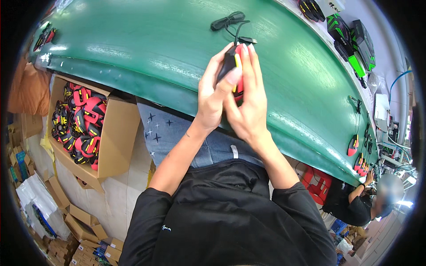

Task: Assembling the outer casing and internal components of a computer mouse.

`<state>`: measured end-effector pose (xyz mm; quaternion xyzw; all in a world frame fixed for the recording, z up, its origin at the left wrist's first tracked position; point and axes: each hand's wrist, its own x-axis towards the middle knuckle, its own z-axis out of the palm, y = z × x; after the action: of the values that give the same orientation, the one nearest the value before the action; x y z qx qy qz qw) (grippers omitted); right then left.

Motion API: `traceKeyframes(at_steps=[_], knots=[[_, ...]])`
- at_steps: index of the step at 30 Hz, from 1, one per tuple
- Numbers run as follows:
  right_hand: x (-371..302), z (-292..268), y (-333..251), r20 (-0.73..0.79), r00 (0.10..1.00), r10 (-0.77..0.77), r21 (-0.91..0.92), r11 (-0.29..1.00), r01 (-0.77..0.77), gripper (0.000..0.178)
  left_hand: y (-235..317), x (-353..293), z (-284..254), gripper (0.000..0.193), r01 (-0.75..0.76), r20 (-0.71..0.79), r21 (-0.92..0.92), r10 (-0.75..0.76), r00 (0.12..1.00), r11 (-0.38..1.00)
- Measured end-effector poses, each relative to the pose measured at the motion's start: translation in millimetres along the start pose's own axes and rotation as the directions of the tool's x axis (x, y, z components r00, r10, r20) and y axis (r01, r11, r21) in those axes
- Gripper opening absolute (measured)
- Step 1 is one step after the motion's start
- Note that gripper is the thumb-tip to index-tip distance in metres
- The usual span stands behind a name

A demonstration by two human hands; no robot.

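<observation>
Both my hands are closed around a black, red and yellow computer mouse point(227, 64), held tilted up over the near side of the green work surface point(151, 48). My left hand point(208, 99) grips its black left side, the thumb lying across the top. Along the red right side, my right hand point(252, 104) presses with its fingers pointing away from me. The palms and fingers hide much of the mouse. From its far end a black cable point(227, 21) runs out to a tied coil, and its plug end lies beside the fingertips.
An open cardboard box point(119, 135) of red and black mouse parts stands below the surface at left. More corded mice point(353, 145) lie at far right, near a co-worker point(355, 201). Black-and-green packages point(364, 42) line the far ledge.
</observation>
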<state>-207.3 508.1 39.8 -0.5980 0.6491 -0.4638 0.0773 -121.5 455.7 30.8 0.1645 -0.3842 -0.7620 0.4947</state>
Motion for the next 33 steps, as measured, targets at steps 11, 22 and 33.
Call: traceKeyframes(at_steps=[11, 22, 33], knots=[[-16.4, -39.0, -12.7, 0.126, 0.876, 0.465, 0.607, 0.663, -0.439, 0.073, 8.0, -2.4, -11.7, 0.044, 0.169, -0.038, -0.313, -0.190, 0.981, 0.935], [-17.9, -78.8, -4.7, 0.057, 0.998, 0.036, 0.062, 0.997, -0.040, 0.054, -7.1, -3.9, -23.6, 0.040, 0.107, 0.211, -0.175, -0.068, 0.975, 0.979], [-41.5, -116.4, 38.1, -0.172, 0.851, 0.497, 0.167, 0.866, -0.472, 0.058, -14.3, -6.3, 13.1, 0.046, 0.136, 0.074, 0.335, -0.170, 0.983, 0.932]])
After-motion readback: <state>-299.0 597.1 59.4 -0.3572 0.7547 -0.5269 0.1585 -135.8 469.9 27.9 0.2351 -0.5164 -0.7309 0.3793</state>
